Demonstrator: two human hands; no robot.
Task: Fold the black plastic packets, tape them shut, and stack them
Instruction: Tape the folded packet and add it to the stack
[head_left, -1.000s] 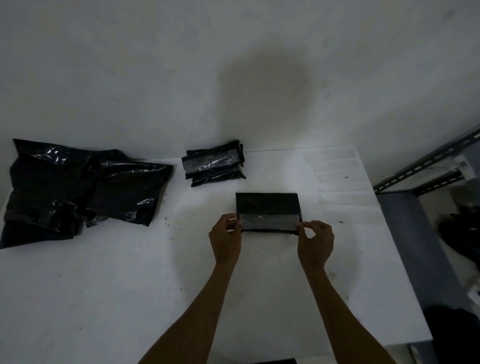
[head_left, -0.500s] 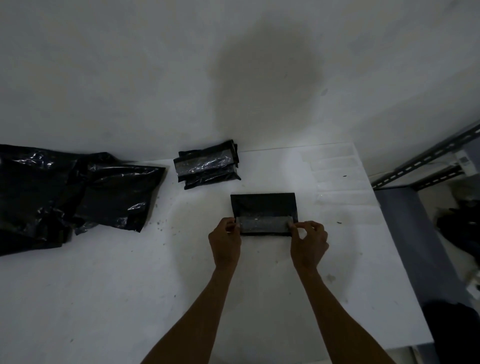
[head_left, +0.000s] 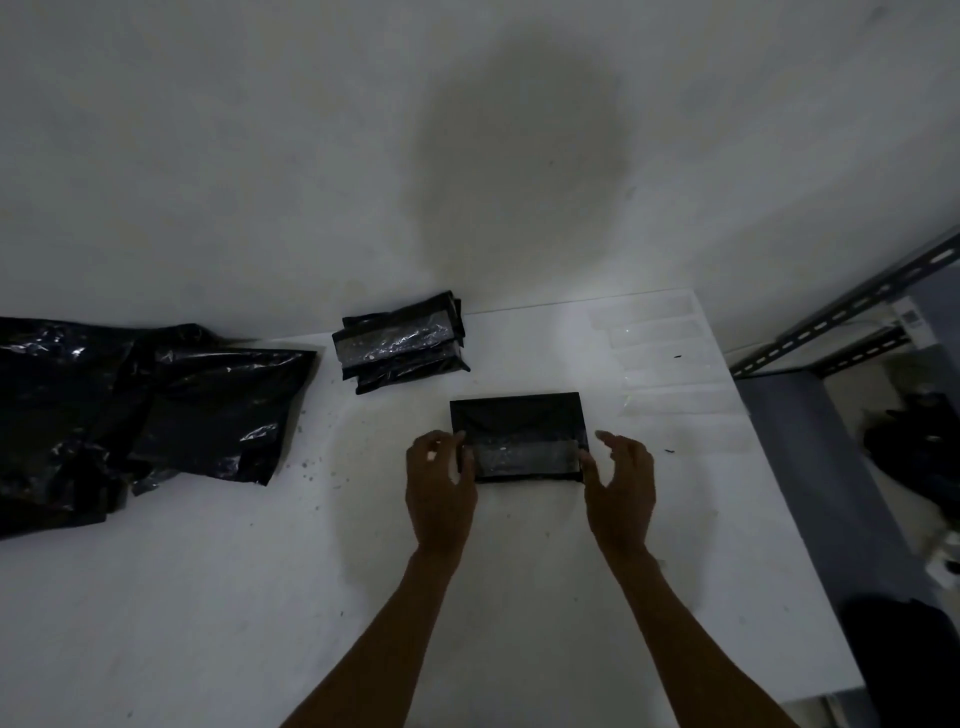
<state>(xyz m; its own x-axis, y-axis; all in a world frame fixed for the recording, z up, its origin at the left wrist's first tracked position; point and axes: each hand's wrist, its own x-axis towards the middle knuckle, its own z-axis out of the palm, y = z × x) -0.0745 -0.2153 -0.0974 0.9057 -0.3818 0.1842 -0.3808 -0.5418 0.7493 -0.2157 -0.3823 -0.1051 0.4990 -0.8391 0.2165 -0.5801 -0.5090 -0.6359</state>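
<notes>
Centrally, unlabelled taped packet (head_left: 519, 439) between open left hand (head_left: 439, 480) and right hand (head_left: 618, 483).

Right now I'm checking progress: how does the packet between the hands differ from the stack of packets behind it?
The packet between the hands is a single flat one lying square to the person; the stack is several piled up and turned at an angle. The single packet lies mid-table, flanked by the left hand and right hand; the stack sits untouched by the wall. Both are black, folded, with a clear tape strip across.
</notes>
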